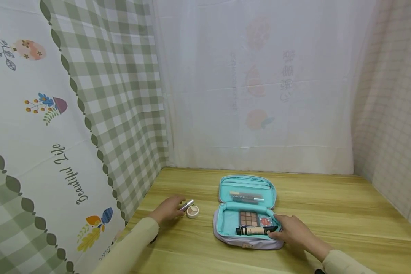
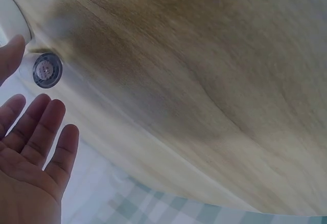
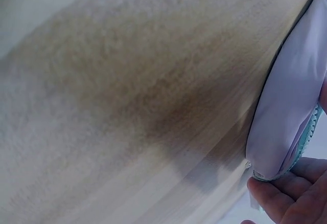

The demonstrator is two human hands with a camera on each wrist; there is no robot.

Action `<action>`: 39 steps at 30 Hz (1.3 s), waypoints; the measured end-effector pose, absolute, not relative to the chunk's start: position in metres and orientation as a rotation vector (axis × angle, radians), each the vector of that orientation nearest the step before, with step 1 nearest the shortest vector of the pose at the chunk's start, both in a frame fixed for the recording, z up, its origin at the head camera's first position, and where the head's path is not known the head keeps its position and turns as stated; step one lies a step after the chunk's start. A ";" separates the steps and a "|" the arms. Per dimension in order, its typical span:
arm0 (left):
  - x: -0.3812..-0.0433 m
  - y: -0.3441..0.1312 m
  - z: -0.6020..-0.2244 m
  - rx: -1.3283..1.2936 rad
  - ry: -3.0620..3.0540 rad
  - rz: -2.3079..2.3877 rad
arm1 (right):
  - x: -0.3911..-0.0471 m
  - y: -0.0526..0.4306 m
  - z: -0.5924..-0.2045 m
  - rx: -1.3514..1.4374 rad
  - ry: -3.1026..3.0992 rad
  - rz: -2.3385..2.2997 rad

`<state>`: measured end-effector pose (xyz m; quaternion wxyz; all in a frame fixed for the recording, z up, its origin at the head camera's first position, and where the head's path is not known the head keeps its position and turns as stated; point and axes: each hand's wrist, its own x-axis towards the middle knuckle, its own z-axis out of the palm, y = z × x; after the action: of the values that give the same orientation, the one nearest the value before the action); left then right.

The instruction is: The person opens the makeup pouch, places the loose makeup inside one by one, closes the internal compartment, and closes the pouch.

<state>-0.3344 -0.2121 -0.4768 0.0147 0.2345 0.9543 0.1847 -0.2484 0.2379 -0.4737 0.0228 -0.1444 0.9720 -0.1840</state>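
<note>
An unzipped makeup bag (image 1: 231, 241), lavender outside and turquoise inside, lies with its lid folded back. At its right side my right hand (image 1: 291, 230) grips the edge; in the right wrist view the fingers (image 3: 273, 198) curl at the zipped corner of the bag (image 3: 288, 101). My left hand (image 1: 169, 208) reaches over a slim shiny tube (image 1: 186, 205), its fingers loosely extended. In the left wrist view the tube's round end (image 2: 47, 70) shows between thumb and fingers, with a gap to the fingertips. Beside the tube lies a small round white compact (image 1: 193, 212) with brown sections.
Inside the bag are a brown eyeshadow palette (image 1: 248, 219), a small clear case with red (image 1: 265, 221) and a black-and-beige tube (image 1: 255, 231). Slim sticks (image 1: 246, 197) sit in the lid's mesh pocket. Cloth curtains (image 1: 260, 152) border the wooden table (image 1: 328, 213).
</note>
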 end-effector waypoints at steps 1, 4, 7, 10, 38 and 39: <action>-0.335 -0.211 -0.477 0.727 2.976 0.564 | -0.249 0.238 -0.474 -0.443 3.009 -0.565; -0.335 -0.209 -0.477 0.724 2.988 0.559 | -0.248 0.238 -0.474 -0.434 3.007 -0.571; -0.334 -0.208 -0.477 0.711 3.000 0.563 | -0.248 0.237 -0.473 -0.442 3.007 -0.572; -0.333 -0.208 -0.478 0.693 3.003 0.595 | -0.248 0.236 -0.473 -0.445 3.009 -0.570; -0.341 -0.214 -0.482 0.598 3.051 0.747 | -0.248 0.237 -0.473 -0.446 3.018 -0.549; -0.342 -0.214 -0.482 0.585 3.060 0.746 | -0.248 0.237 -0.473 -0.445 3.018 -0.549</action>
<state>-0.3419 -0.2144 -0.4819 -0.0309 0.1826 0.9548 0.2327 -0.2478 0.2372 -0.4729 0.0207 -0.1435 0.9734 -0.1772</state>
